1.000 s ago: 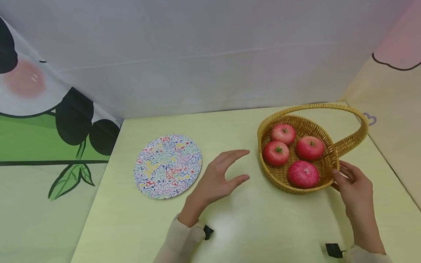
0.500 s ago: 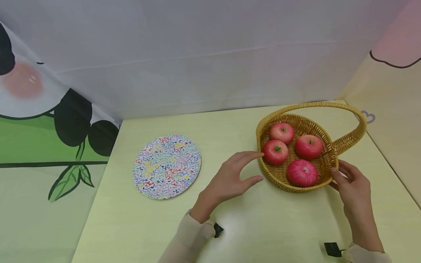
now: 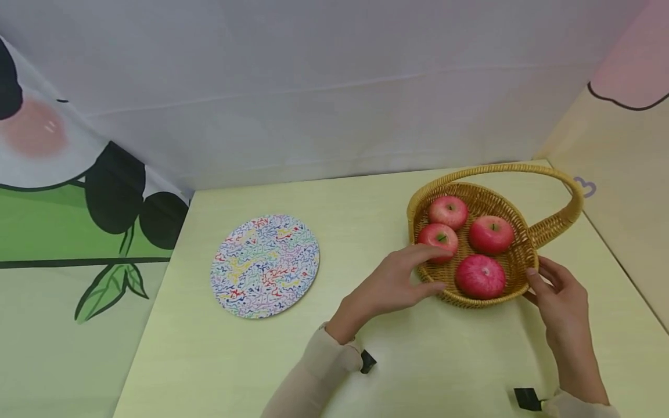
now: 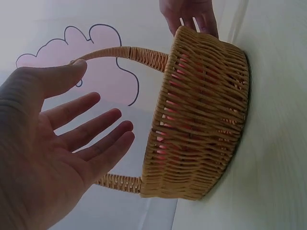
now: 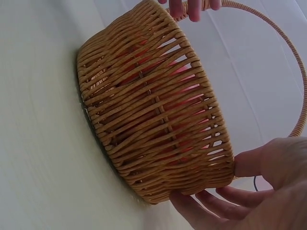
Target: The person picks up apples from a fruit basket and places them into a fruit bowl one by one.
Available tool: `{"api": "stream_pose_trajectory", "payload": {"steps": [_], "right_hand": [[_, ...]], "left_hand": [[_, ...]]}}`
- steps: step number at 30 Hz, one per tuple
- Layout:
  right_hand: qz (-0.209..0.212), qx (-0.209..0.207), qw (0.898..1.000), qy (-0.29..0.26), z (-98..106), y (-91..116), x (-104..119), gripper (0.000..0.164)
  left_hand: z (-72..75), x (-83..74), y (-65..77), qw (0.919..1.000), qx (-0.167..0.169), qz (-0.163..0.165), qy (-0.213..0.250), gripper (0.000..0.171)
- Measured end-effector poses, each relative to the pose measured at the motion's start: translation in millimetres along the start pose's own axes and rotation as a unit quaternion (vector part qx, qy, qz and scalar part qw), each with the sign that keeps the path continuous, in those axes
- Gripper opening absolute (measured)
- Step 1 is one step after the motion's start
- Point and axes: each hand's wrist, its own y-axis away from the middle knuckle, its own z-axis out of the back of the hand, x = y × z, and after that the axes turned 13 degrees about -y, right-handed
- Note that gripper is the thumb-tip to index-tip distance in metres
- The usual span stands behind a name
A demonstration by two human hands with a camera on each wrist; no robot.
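Wicker basket [image 5: 153, 110] on the table's [image 3: 209, 366] right side. Right hand [image 3: 561, 305] pinches its near-right rim; left hand [image 3: 394, 283], fingers spread, holds nothing near the left apple [image 3: 438, 235]. Risk: left fingers snagging the rim could tip the basket, spilling fruit.

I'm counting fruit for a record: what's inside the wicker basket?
Inside the basket lie three red apples and one streaked, deep-pink round piece. Anything beneath them is covered, and in the head view the left hand hides part of the leftmost apple.
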Motion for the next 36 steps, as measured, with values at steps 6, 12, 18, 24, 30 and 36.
{"api": "stream_pose_trajectory", "payload": {"steps": [6,12,18,24,30,36], "right_hand": [[0.008,-0.003,1.000,0.003,1,1,-1,0.059],[0.001,-0.010,1.000,0.018,0,0,-2,0.062],[0.000,-0.013,1.000,0.018,1,1,-3,0.062],[0.004,-0.013,1.000,0.013,1,1,-3,0.061],[0.004,-0.016,1.000,0.015,2,1,-3,0.060],[0.005,-0.016,1.000,0.011,2,0,-4,0.058]], "left_hand": [[-8.9,-5.6,-12.2,0.9995,0.025,0.016,-0.008,0.049],[-13.7,-11.2,-22.8,0.9975,0.048,0.043,-0.030,0.047],[-19.2,-16.3,-32.8,0.9941,0.081,0.049,-0.052,0.050],[-23.5,-22.3,-43.2,0.9896,0.112,0.040,-0.081,0.054],[-34.4,-27.2,-54.4,0.9806,0.144,0.039,-0.127,0.062],[-42.7,-29.6,-60.4,0.9735,0.163,0.054,-0.150,0.074]]}}
